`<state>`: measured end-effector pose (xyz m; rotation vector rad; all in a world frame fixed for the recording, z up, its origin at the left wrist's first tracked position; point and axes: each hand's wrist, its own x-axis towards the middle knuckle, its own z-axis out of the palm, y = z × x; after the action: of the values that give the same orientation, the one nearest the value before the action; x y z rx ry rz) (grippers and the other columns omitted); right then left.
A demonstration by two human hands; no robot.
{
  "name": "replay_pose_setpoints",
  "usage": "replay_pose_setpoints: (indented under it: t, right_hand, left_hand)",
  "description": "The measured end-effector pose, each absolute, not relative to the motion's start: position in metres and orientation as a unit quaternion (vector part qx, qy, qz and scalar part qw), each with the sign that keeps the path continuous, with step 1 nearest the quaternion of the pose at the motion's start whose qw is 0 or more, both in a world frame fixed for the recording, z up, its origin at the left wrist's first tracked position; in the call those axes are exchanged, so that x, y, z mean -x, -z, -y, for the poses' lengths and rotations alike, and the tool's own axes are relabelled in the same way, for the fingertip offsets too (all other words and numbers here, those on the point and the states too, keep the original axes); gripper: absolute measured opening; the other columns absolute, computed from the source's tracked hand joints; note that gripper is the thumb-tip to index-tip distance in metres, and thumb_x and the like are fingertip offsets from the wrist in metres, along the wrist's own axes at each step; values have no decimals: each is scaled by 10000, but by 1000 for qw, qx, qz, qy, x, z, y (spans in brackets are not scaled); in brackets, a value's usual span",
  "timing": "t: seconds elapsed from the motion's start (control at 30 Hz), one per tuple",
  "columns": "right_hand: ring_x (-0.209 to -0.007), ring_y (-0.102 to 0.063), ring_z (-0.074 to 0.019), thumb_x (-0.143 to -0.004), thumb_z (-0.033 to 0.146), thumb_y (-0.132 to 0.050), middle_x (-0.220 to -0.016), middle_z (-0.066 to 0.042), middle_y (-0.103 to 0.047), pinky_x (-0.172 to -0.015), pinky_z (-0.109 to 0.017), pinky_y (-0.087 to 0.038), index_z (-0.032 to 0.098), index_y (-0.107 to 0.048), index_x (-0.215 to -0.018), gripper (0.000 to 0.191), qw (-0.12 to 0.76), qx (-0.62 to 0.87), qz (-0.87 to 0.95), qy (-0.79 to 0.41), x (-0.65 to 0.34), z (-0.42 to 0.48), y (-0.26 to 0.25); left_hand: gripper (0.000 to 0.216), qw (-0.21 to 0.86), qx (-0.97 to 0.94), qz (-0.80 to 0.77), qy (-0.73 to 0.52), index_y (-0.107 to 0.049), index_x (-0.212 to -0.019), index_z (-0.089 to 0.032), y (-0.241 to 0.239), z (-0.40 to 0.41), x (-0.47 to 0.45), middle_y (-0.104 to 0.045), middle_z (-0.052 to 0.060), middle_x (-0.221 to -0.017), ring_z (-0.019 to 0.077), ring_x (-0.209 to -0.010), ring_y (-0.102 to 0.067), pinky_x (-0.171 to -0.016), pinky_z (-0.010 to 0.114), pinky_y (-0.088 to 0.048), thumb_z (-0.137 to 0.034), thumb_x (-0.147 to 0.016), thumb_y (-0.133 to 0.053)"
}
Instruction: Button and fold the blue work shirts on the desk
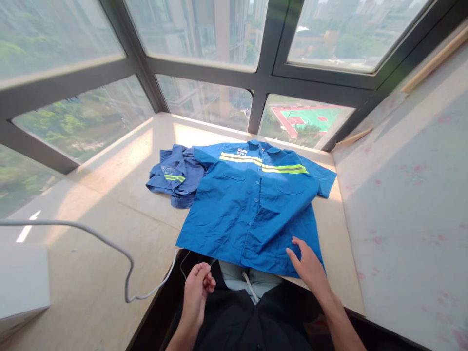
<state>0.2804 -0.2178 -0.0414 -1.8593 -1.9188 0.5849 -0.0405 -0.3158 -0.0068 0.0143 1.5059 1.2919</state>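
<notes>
A bright blue short-sleeved work shirt (252, 204) with yellow reflective stripes lies spread flat, front up, on the pale wooden table (109, 253). My right hand (306, 265) rests with fingers spread on the shirt's lower right hem. My left hand (196, 288) hovers below the table's near edge, fingers curled into a loose fist, off the shirt; a thin dark cord runs by it, and whether it is pinched I cannot make out. A second, darker blue shirt (176, 175) lies crumpled to the left of the flat one, partly under its sleeve.
A white cable (109, 243) snakes across the table's left part toward a white box (22, 282) at the left edge. Large windows (204, 102) border the far side. A pale patterned wall (409, 204) closes the right side.
</notes>
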Motion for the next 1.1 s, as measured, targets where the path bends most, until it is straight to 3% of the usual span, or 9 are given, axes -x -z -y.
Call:
replay_pose_setpoints:
  t: [0.1, 0.23, 0.3, 0.4, 0.5, 0.63, 0.73, 0.93, 1.1]
  right_hand:
    - [-899, -694, -260, -930, 458, -465, -992, -91, -715, -827, -408, -569, 226, -620, -1044, 301, 256, 654, 664, -255, -262, 204, 5]
    - [-806, -682, -214, -933, 367, -475, -953, -72, -715, -783, -340, -567, 213, -632, -1067, 258, 317, 565, 710, -275, -227, 173, -24]
    - [-775, -676, -188, -933, 303, -451, -1063, -85, -704, -782, -331, -571, 201, -606, -1176, 306, 313, 517, 745, -282, -210, 154, -23]
    - [-904, -682, -187, -884, 185, -446, -1352, -104, -586, -845, -341, -569, 222, -498, -1388, 508, 224, 467, 819, -248, -194, 126, -12]
    - [-1112, -647, -233, -801, 98, -499, -1538, -92, -407, -884, -339, -560, 265, -376, -1503, 732, 78, 458, 866, -182, -190, 103, -1]
    - [-1059, -681, -240, -820, 74, -512, -1494, -77, -468, -863, -333, -571, 274, -553, -1382, 597, -17, 430, 892, -139, -197, 87, 3]
    - [-1085, -670, -223, -862, 75, -489, -1418, -63, -545, -901, -340, -565, 266, -638, -1275, 479, 15, 420, 899, -123, -205, 85, 6]
    - [-1226, -593, -216, -903, 168, -509, -1392, -70, -578, -975, -368, -541, 246, -637, -1275, 401, 153, 419, 874, -190, -223, 95, 18]
    - [-840, -707, -189, -967, 305, -466, -1243, -95, -672, -787, -351, -588, 210, -609, -1300, 375, 225, 487, 801, -266, -219, 79, 13]
  left_hand:
    - [334, 582, -139, -622, -505, -569, -827, -174, 3, 290, 28, -526, -54, -499, 121, -444, -531, -429, 207, -347, -417, -660, -726]
    - [279, 542, -351, -617, -450, -630, -932, -162, 3, 235, 13, -641, 7, -640, 166, -610, -626, -576, 269, -466, -391, -774, -617]
    - [244, 472, -456, -627, -418, -664, -979, -165, 8, 209, 6, -693, 46, -802, 183, -758, -652, -713, 307, -504, -321, -816, -571]
    - [270, 391, -581, -625, -346, -683, -1064, -167, 20, 181, -3, -706, 83, -1011, 192, -896, -648, -866, 342, -495, -208, -841, -537]
    - [305, 348, -655, -612, -273, -680, -1119, -160, 29, 167, -9, -691, 98, -1077, 187, -906, -640, -912, 342, -479, -156, -862, -517]
    - [299, 320, -687, -615, -218, -686, -1132, -177, 29, 161, -10, -685, 91, -1047, 186, -903, -629, -880, 315, -470, -164, -890, -511]
    - [257, 307, -696, -623, -183, -686, -1117, -191, 25, 159, -12, -680, 81, -977, 199, -901, -621, -838, 311, -455, -258, -905, -558]
    - [245, 279, -685, -656, -154, -637, -1033, -197, 21, 159, -19, -662, 50, -905, 203, -861, -616, -751, 291, -412, -393, -889, -606]
    - [209, 249, -680, -675, -142, -605, -1016, -205, 23, 159, -26, -660, 55, -939, 204, -873, -618, -736, 291, -395, -384, -921, -552]
